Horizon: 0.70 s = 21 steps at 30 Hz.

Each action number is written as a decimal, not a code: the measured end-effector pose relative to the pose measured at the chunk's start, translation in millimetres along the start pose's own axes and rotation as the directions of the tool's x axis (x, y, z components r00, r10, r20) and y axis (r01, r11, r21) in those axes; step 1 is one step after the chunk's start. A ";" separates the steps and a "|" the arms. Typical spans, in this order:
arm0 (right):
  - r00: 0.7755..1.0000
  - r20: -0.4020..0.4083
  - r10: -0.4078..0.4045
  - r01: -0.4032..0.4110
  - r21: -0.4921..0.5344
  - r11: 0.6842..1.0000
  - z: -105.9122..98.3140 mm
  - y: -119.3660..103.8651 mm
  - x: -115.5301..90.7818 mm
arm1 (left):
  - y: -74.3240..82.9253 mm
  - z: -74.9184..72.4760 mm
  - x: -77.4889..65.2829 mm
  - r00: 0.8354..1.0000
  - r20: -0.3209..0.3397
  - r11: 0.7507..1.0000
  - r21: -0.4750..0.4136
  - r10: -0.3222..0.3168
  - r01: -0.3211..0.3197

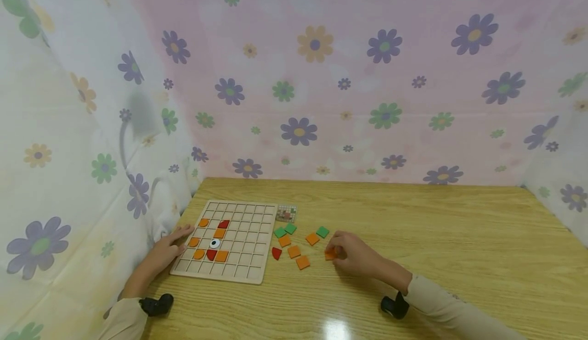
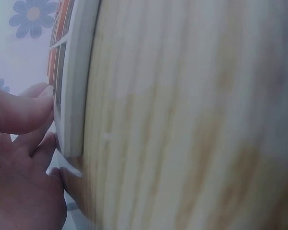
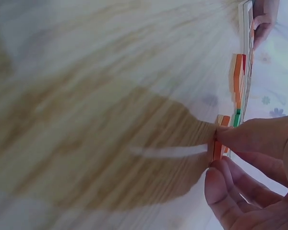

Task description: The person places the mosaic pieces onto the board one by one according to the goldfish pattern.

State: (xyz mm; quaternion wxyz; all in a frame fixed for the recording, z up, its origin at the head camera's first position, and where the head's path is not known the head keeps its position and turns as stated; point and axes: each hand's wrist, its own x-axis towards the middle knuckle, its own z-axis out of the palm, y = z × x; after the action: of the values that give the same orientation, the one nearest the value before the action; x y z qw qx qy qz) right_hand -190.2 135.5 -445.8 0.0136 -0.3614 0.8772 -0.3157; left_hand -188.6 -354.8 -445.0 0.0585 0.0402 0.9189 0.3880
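"One orange tile [image 1: 329, 255]: where was it?"

"Right of the loose pieces [image 1: 294, 251], pinched by the right hand [image 1: 356, 255], thumb against fingers; the left hand [image 1: 163, 253] rested, fingers apart, against the grid board [image 1: 248, 235]."

"Its handling?"

"It was probably light, stiff and smooth, best held by opposite edges. Fingertips hid part of it; print on the card [image 1: 287, 213] was too small to read."
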 end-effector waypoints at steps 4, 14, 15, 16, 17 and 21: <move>1.000 -0.018 -0.020 0.020 -0.005 1.000 2.5 0.3 1.8 | -1.3 -0.1 0.0 1.000 0.002 1.000 -0.008 -0.011 0.011; 0.999 -0.003 -0.040 0.040 -0.016 0.999 6.3 -1.2 8.4 | -2.7 -1.3 1.3 1.000 0.007 1.000 -0.006 -0.017 0.018; 0.999 0.001 -0.041 0.041 -0.012 0.999 6.6 -1.8 9.0 | -2.2 -1.5 1.2 1.000 0.008 1.000 -0.006 -0.015 0.015; 0.999 0.003 -0.040 0.040 -0.009 0.999 6.8 -2.5 9.8 | -1.7 -1.7 1.0 1.000 0.008 1.000 -0.006 -0.013 0.013; 0.999 0.002 -0.039 0.039 -0.007 0.999 7.1 -3.1 10.5 | -1.0 -1.9 0.8 1.000 0.010 1.000 -0.006 -0.009 0.009; 0.999 -0.005 -0.041 0.041 0.014 0.999 8.2 -6.7 13.4 | 0.0 -1.8 0.1 1.000 0.007 1.000 -0.002 0.008 -0.008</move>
State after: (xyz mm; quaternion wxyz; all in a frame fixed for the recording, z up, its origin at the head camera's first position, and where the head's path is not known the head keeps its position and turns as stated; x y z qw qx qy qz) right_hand -193.9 118.9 -445.8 0.0076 -0.3786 0.8674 -0.3227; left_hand -188.9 -356.1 -443.7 0.0603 0.0452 0.9182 0.3890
